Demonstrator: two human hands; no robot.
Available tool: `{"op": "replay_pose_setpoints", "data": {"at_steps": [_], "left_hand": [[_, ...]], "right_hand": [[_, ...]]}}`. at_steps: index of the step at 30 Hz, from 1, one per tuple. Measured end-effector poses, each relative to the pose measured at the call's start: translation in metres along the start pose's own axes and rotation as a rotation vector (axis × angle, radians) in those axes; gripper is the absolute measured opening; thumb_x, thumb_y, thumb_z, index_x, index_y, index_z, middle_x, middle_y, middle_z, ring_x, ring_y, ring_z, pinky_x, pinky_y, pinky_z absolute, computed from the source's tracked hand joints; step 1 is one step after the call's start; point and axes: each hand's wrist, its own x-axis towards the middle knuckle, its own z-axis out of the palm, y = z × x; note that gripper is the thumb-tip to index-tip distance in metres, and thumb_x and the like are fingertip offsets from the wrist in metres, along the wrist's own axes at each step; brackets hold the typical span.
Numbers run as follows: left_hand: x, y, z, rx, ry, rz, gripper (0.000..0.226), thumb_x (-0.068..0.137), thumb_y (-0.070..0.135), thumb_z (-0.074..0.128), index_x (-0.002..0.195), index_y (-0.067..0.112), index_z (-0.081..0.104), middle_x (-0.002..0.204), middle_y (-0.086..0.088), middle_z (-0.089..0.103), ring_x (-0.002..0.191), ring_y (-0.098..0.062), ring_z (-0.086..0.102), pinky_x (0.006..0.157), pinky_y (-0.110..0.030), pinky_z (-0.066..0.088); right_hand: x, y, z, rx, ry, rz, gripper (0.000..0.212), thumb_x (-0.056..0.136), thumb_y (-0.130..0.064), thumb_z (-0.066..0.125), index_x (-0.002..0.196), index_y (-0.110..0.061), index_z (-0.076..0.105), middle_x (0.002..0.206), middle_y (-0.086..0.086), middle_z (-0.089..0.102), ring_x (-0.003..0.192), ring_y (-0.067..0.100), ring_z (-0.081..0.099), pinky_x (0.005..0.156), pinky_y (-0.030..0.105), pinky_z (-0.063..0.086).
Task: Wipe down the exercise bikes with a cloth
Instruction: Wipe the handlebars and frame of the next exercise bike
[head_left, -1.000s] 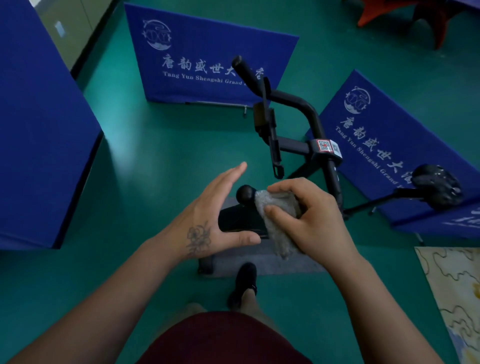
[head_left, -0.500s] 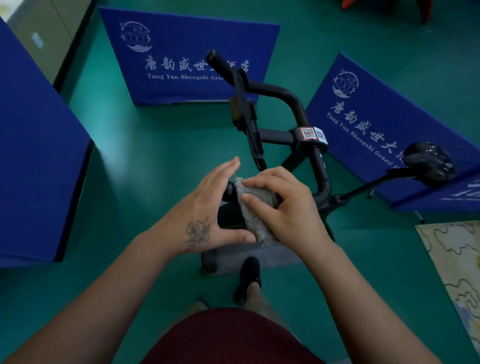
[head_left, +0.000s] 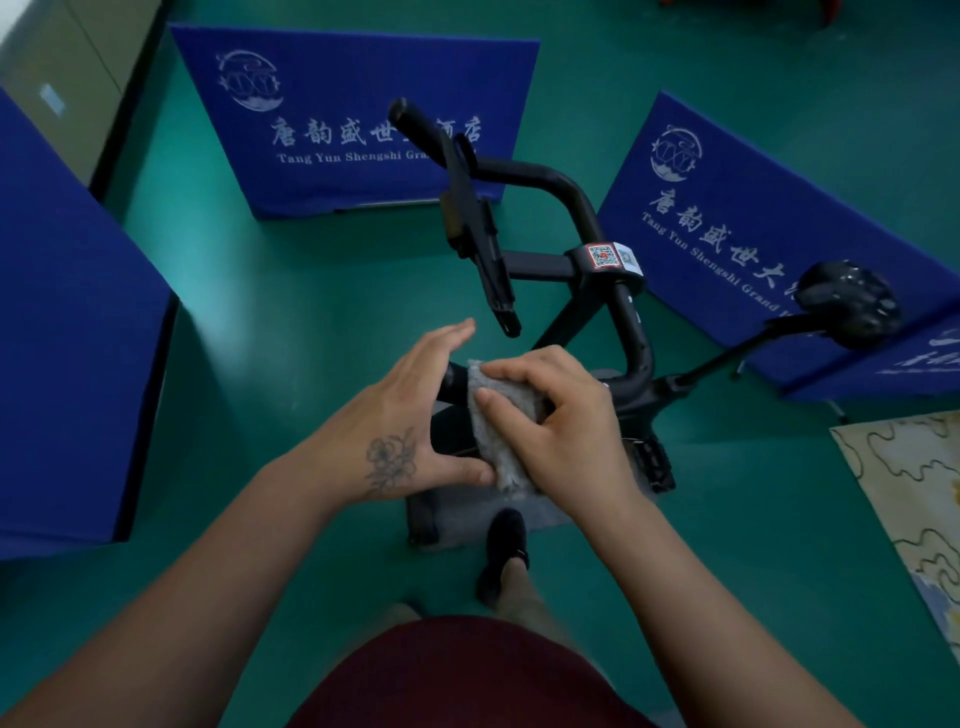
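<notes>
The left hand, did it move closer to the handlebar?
Yes. The left hand has closed in toward the near handlebar grip; a second ago a gap showed between them, and now its palm sits right beside the cloth.

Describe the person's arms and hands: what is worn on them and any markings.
Both forearms are bare, with no sleeves, gloves, watch or rings showing. The left hand bears a dark line-drawn flower tattoo on its back, near the wrist. The right hand shows no markings. The fingernails are short and unpainted.

Bare forearms, flower tattoo (head_left: 390, 457) on left hand (head_left: 410, 415), maroon shorts (head_left: 467, 675), black shoe (head_left: 503, 551)
</notes>
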Motion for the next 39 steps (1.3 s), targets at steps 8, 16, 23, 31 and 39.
{"op": "replay_pose_setpoints", "data": {"at_steps": [8, 16, 23, 31, 39], "left_hand": [[0.001, 0.006, -0.012, 0.135, -0.039, 0.009, 0.124, 0.071, 0.081, 0.077, 0.167, 0.036, 0.014, 0.172, 0.026, 0.012, 0.149, 0.012, 0.015, 0.123, -0.025, 0.025], [0.008, 0.012, -0.021, 0.173, -0.069, 0.031, 0.108, 0.077, 0.088, 0.063, 0.165, 0.036, 0.029, 0.169, 0.015, 0.031, 0.155, -0.001, 0.027, 0.125, -0.031, 0.029], [0.029, 0.028, -0.021, 0.23, -0.098, 0.037, 0.106, 0.077, 0.086, 0.065, 0.164, 0.035, 0.033, 0.166, 0.019, 0.037, 0.152, -0.001, 0.034, 0.123, -0.031, 0.033], [0.047, 0.038, -0.013, 0.316, -0.126, -0.039, 0.105, 0.076, 0.082, 0.071, 0.164, 0.039, 0.034, 0.166, 0.02, 0.039, 0.152, -0.002, 0.035, 0.122, -0.025, 0.029], [0.041, 0.047, -0.008, 0.272, -0.024, -0.117, 0.096, 0.075, 0.074, 0.078, 0.158, 0.041, 0.045, 0.151, 0.026, 0.054, 0.138, 0.004, 0.048, 0.119, -0.033, 0.042]], "right_hand": [[-0.007, 0.026, -0.002, -0.129, 0.049, 0.112, 0.02, 0.094, -0.03, 0.078, 0.113, -0.023, 0.081, 0.094, -0.009, 0.061, 0.091, 0.002, 0.061, 0.083, 0.007, 0.041], [-0.034, 0.04, -0.011, -0.009, 0.12, 0.18, 0.022, 0.093, -0.026, 0.081, 0.114, -0.025, 0.078, 0.107, -0.013, 0.066, 0.107, 0.006, 0.064, 0.092, 0.015, 0.046], [-0.043, 0.054, -0.026, 0.05, 0.086, 0.248, 0.027, 0.091, -0.026, 0.082, 0.117, -0.028, 0.075, 0.112, -0.012, 0.064, 0.111, 0.005, 0.062, 0.092, 0.013, 0.045], [-0.038, 0.08, -0.039, 0.21, 0.033, 0.205, 0.028, 0.091, -0.019, 0.082, 0.118, -0.022, 0.076, 0.114, -0.007, 0.066, 0.113, 0.011, 0.065, 0.097, 0.025, 0.05], [-0.033, 0.099, -0.045, 0.207, 0.023, 0.151, 0.029, 0.091, -0.018, 0.082, 0.119, -0.02, 0.075, 0.113, -0.004, 0.064, 0.109, 0.012, 0.064, 0.094, 0.029, 0.052]]}}
